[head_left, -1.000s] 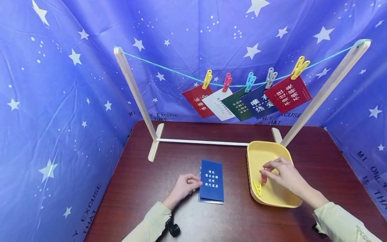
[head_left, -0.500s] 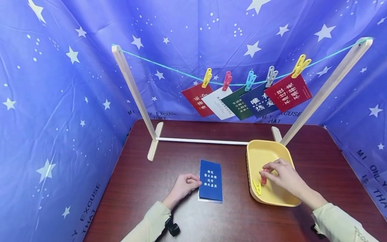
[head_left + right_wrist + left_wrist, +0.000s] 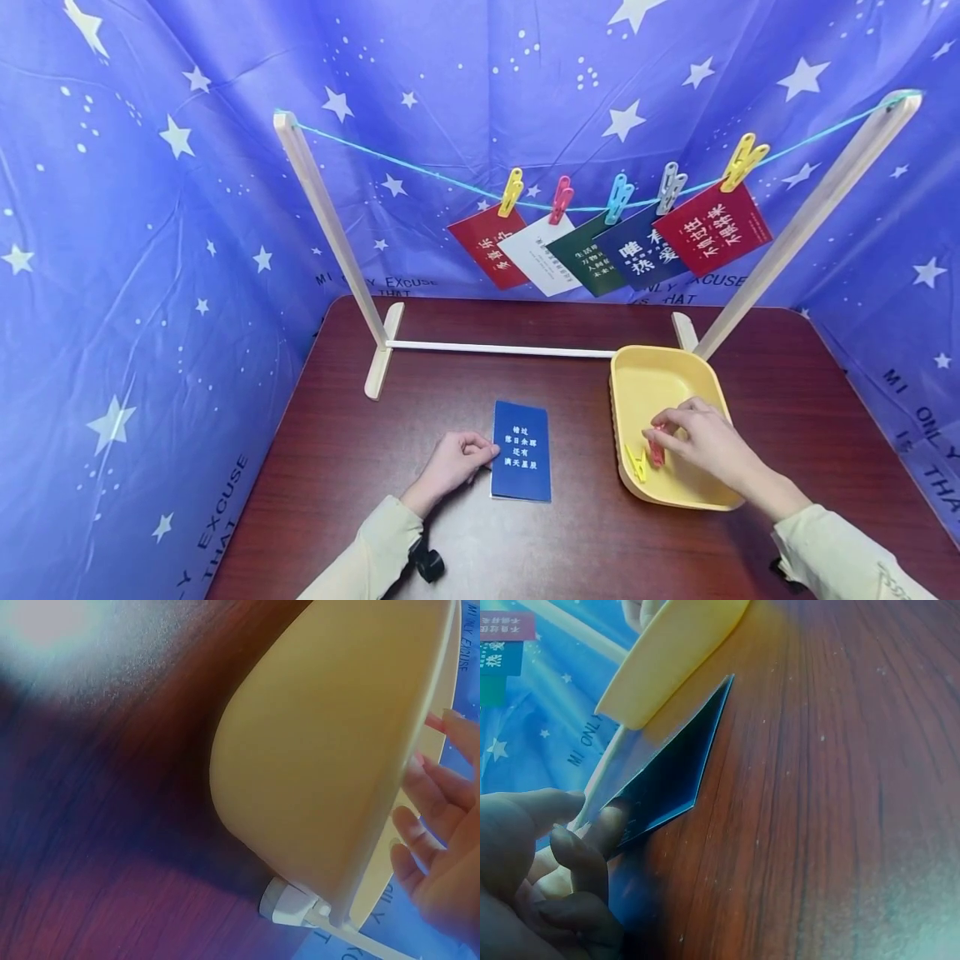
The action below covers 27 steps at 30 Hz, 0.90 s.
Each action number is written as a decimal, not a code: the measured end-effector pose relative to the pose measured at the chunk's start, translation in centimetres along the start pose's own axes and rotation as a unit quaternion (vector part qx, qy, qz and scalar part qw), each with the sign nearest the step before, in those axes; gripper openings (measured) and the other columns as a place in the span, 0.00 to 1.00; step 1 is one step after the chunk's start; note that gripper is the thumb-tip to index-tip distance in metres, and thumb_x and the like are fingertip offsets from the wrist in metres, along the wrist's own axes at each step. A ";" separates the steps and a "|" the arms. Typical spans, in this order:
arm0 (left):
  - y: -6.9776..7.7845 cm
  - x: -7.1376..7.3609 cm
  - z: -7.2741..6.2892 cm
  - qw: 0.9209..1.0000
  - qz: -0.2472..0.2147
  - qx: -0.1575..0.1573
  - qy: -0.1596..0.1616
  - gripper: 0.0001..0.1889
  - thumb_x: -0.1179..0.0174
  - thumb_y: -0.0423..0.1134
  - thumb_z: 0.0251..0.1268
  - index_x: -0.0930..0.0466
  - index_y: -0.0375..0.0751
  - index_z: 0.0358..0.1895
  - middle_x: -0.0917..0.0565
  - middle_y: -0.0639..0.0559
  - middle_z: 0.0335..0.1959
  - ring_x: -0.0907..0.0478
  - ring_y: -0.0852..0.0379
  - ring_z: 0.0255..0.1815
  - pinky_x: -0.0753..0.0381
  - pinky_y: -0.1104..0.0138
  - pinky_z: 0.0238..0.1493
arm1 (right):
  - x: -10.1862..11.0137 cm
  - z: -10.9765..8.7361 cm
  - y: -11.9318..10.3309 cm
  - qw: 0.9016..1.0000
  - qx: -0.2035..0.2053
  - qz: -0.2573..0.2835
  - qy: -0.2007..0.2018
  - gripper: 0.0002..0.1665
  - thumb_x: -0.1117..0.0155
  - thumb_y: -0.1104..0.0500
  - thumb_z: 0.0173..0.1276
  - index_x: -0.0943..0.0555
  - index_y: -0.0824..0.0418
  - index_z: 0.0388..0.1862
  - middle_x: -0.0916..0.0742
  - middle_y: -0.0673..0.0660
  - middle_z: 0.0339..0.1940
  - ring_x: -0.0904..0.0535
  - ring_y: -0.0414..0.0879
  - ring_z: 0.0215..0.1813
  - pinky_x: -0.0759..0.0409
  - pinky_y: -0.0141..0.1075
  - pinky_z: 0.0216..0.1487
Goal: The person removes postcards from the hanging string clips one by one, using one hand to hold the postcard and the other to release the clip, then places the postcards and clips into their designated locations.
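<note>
My left hand (image 3: 453, 458) pinches the left edge of a dark blue card (image 3: 521, 450) with white Chinese writing. In the left wrist view the card (image 3: 679, 769) slants up from the fingertips, over the table. My right hand (image 3: 705, 437) reaches into the yellow tray (image 3: 660, 375) and pinches a red clothespin (image 3: 657, 453) between thumb and fingers. A yellow clothespin (image 3: 637, 465) lies just left of it in the tray. The tray wall (image 3: 322, 750) hides most of the red clothespin in the right wrist view.
Behind stands a wooden frame (image 3: 322, 217) with a teal cord (image 3: 420, 169). Several cards hang there from coloured clothespins, a red card (image 3: 712, 229) at the right end. The frame's white crossbar (image 3: 502, 349) runs low behind the blue card. The tray overlaps the frame's right foot.
The blue card has shifted slightly left and toward me, and less of the pale strip under its near edge shows. The red clothespin has tilted a little in my right fingers.
</note>
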<state>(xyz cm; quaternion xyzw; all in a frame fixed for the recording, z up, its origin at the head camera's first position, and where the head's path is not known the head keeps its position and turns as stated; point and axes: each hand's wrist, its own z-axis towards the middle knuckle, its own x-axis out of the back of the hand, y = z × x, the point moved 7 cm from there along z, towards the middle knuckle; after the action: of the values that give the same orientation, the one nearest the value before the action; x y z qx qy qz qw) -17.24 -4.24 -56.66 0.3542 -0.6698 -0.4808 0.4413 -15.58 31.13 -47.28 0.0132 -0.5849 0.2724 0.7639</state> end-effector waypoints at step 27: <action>1.0 0.5 0.1 0.983 0.179 -0.018 0.026 0.08 0.30 0.40 0.68 0.16 0.46 0.29 0.14 0.60 0.19 0.26 0.68 0.17 0.30 0.72 0.25 | -1.9 -1.1 0.5 0.983 -0.116 -0.032 -0.140 0.16 0.24 0.52 0.66 0.23 0.52 0.24 0.24 0.37 0.12 0.31 0.45 0.27 0.33 0.41 0.31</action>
<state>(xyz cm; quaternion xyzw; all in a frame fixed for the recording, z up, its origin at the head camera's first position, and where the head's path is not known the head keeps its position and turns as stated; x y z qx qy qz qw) -17.56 -4.40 -55.59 0.2329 -0.7016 -0.3968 0.5442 -15.12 31.11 -49.50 -0.0193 -0.7129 0.1733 0.6792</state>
